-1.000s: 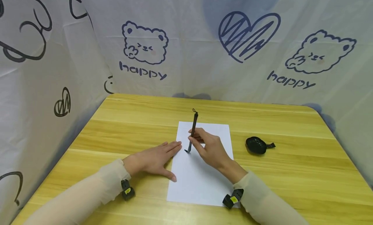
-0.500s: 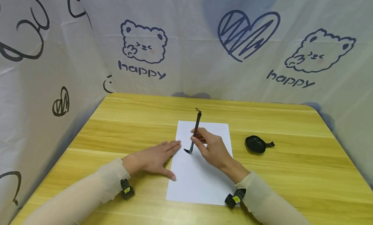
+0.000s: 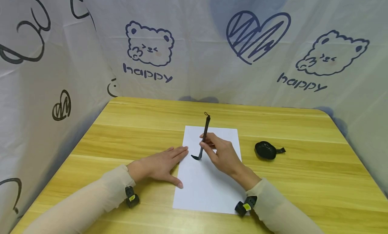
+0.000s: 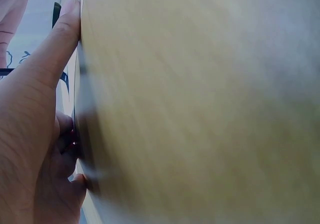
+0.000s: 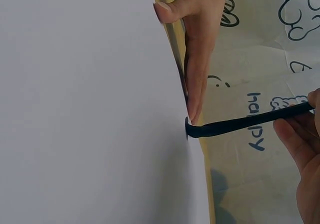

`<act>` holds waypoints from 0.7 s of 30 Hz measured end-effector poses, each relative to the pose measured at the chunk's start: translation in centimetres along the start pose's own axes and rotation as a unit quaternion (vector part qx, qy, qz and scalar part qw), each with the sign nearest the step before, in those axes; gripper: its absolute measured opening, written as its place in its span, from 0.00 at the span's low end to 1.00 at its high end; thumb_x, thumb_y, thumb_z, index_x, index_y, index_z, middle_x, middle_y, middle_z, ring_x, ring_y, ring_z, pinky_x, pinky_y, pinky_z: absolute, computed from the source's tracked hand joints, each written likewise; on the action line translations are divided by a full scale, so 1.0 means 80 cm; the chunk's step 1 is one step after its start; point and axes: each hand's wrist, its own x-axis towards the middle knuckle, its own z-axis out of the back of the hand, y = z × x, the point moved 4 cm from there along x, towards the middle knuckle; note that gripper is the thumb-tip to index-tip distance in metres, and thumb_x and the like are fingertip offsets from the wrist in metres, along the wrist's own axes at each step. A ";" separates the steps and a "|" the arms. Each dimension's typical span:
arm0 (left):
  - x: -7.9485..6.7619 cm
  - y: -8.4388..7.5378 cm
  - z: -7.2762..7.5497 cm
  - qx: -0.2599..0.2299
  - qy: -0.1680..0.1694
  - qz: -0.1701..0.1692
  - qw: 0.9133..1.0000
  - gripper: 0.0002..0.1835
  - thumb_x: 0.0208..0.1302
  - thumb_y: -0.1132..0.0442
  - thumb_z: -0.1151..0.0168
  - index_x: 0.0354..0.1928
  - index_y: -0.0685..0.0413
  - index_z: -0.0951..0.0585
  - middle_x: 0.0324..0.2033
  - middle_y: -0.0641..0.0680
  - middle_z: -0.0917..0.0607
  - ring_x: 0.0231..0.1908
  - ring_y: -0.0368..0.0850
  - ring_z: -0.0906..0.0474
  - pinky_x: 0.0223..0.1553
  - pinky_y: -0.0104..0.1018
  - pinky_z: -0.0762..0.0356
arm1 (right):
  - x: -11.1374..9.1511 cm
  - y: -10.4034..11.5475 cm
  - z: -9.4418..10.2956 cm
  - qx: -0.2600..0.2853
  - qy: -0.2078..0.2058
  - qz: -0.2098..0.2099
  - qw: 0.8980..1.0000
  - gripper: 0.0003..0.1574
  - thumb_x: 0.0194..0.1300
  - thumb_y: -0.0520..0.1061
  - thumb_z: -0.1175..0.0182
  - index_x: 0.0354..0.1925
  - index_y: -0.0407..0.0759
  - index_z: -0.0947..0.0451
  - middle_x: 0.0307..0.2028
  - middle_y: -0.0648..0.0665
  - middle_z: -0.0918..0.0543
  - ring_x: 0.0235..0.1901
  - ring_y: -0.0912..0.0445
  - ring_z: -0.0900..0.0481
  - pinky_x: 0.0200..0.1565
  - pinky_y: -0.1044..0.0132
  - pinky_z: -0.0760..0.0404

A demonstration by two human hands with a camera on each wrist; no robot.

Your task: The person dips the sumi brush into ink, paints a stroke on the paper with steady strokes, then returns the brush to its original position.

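Observation:
My right hand [image 3: 222, 154] pinches a dark writing brush [image 3: 205, 129] with a hanging loop at its top, thumb and fingers low on the handle. The brush leans slightly right, its bent tip on a white sheet of paper [image 3: 206, 193] at the right end of a short black stroke [image 3: 194, 157]. In the right wrist view the brush [image 5: 240, 125] reaches the paper, bristles curved against it. My left hand [image 3: 163, 164] lies flat with fingers extended, fingertips and thumb on the paper's left edge. The left wrist view shows this hand [image 4: 35, 94] close to the tabletop.
A small glossy black dish [image 3: 265, 150] with a short tab stands on the wooden table [image 3: 303, 193], right of the paper. White cloth [image 3: 194, 59] with drawn bears and hearts hangs behind the table and along its left side. Each wrist wears a black camera.
The brush and right hand have shifted slightly to the right, and the black stroke on the paper has grown longer. The left hand has stayed in place.

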 end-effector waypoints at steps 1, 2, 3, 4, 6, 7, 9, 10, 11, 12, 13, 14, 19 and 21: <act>0.000 0.000 0.000 0.000 0.000 0.000 1.000 0.61 0.39 0.19 0.59 0.69 0.50 0.59 0.68 0.49 0.61 0.66 0.44 0.63 0.64 0.43 0.55 | 0.000 0.000 0.000 -0.002 0.000 0.000 1.000 0.13 0.64 0.44 0.47 0.47 0.42 0.30 0.35 0.51 0.20 0.36 0.63 0.22 0.38 0.75 0.23; 0.000 0.000 0.000 0.000 0.001 0.000 1.000 0.61 0.39 0.19 0.59 0.69 0.50 0.59 0.68 0.49 0.61 0.66 0.43 0.63 0.64 0.43 0.55 | 0.000 -0.001 0.000 -0.003 0.001 0.000 1.000 0.13 0.64 0.44 0.47 0.47 0.43 0.31 0.35 0.51 0.20 0.36 0.63 0.22 0.38 0.75 0.23; 0.000 0.000 0.000 0.000 0.001 0.001 1.000 0.61 0.39 0.19 0.59 0.69 0.49 0.59 0.68 0.48 0.61 0.66 0.43 0.63 0.64 0.43 0.55 | 0.000 -0.001 0.000 -0.004 0.002 0.000 1.000 0.13 0.64 0.43 0.47 0.47 0.43 0.31 0.35 0.51 0.20 0.36 0.63 0.22 0.38 0.75 0.23; 0.000 0.000 0.001 0.000 0.001 0.001 1.000 0.61 0.39 0.19 0.59 0.69 0.49 0.59 0.68 0.48 0.61 0.66 0.44 0.63 0.64 0.43 0.55 | 0.000 -0.001 0.000 -0.005 0.003 -0.001 1.000 0.13 0.64 0.44 0.47 0.47 0.43 0.31 0.35 0.51 0.20 0.36 0.63 0.22 0.38 0.75 0.23; 0.000 0.000 0.000 0.000 0.001 0.002 1.000 0.61 0.38 0.19 0.59 0.69 0.49 0.59 0.68 0.48 0.62 0.66 0.44 0.62 0.64 0.44 0.54 | 0.000 -0.002 0.001 -0.007 0.004 -0.002 1.000 0.13 0.64 0.44 0.47 0.47 0.43 0.31 0.35 0.51 0.20 0.36 0.63 0.22 0.38 0.74 0.23; 0.000 0.000 0.000 -0.001 0.001 0.002 1.000 0.61 0.38 0.19 0.59 0.69 0.49 0.59 0.68 0.48 0.61 0.66 0.44 0.62 0.64 0.44 0.54 | 0.000 -0.002 0.001 -0.009 0.005 -0.003 1.000 0.13 0.64 0.44 0.47 0.47 0.44 0.31 0.35 0.51 0.20 0.36 0.63 0.22 0.38 0.74 0.23; 0.000 0.000 0.000 -0.002 0.000 0.002 1.000 0.61 0.38 0.19 0.59 0.69 0.49 0.59 0.68 0.49 0.61 0.66 0.45 0.62 0.64 0.44 0.53 | 0.000 -0.002 0.001 -0.011 0.007 -0.005 1.000 0.13 0.64 0.44 0.48 0.47 0.44 0.31 0.35 0.51 0.20 0.36 0.63 0.22 0.38 0.74 0.23; 0.000 0.000 0.000 -0.002 -0.001 0.001 1.000 0.61 0.38 0.19 0.59 0.69 0.49 0.59 0.68 0.49 0.61 0.66 0.45 0.61 0.63 0.44 0.53 | 0.000 -0.003 0.001 -0.011 0.007 -0.006 1.000 0.13 0.64 0.45 0.48 0.47 0.44 0.31 0.35 0.51 0.20 0.36 0.63 0.22 0.38 0.74 0.23; 0.000 0.000 0.000 -0.002 -0.001 0.002 1.000 0.61 0.38 0.19 0.58 0.69 0.49 0.59 0.68 0.49 0.61 0.66 0.45 0.61 0.64 0.44 0.53 | 0.000 -0.003 0.001 -0.011 0.008 -0.007 1.000 0.13 0.64 0.45 0.48 0.47 0.44 0.31 0.35 0.51 0.20 0.36 0.63 0.22 0.38 0.74 0.23; 0.000 0.000 0.001 -0.002 0.000 0.002 1.000 0.61 0.38 0.19 0.59 0.69 0.49 0.59 0.68 0.49 0.61 0.66 0.45 0.61 0.64 0.44 0.53 | 0.001 -0.003 0.002 -0.011 0.008 -0.007 1.000 0.13 0.64 0.45 0.48 0.47 0.45 0.31 0.35 0.51 0.20 0.36 0.63 0.22 0.38 0.74 0.23; 0.000 0.001 0.001 -0.002 0.000 0.002 1.000 0.61 0.38 0.19 0.59 0.69 0.49 0.59 0.68 0.49 0.61 0.66 0.45 0.62 0.64 0.44 0.53 | 0.001 -0.003 0.002 -0.012 0.008 -0.008 1.000 0.12 0.64 0.45 0.48 0.47 0.45 0.31 0.34 0.51 0.20 0.36 0.63 0.23 0.38 0.74 0.23; 0.000 0.001 0.001 -0.001 0.001 0.003 1.000 0.61 0.38 0.19 0.59 0.69 0.49 0.59 0.68 0.49 0.61 0.66 0.45 0.62 0.64 0.44 0.53 | 0.001 -0.004 0.002 -0.011 0.008 -0.009 1.000 0.12 0.64 0.44 0.48 0.47 0.45 0.31 0.34 0.51 0.20 0.36 0.63 0.23 0.38 0.74 0.23; -0.001 0.000 0.001 0.000 0.003 0.002 1.000 0.61 0.38 0.19 0.59 0.69 0.49 0.59 0.68 0.49 0.61 0.66 0.44 0.62 0.64 0.43 0.54 | 0.001 -0.004 0.003 -0.014 0.007 -0.008 1.000 0.12 0.64 0.44 0.47 0.46 0.44 0.30 0.34 0.51 0.20 0.36 0.63 0.22 0.38 0.74 0.23; -0.001 0.000 0.002 0.000 0.003 0.003 1.000 0.61 0.38 0.19 0.59 0.69 0.49 0.59 0.68 0.48 0.61 0.66 0.44 0.62 0.64 0.43 0.54 | 0.002 -0.003 0.004 -0.016 0.007 -0.010 1.000 0.12 0.64 0.44 0.48 0.46 0.44 0.30 0.34 0.51 0.20 0.36 0.63 0.22 0.38 0.74 0.23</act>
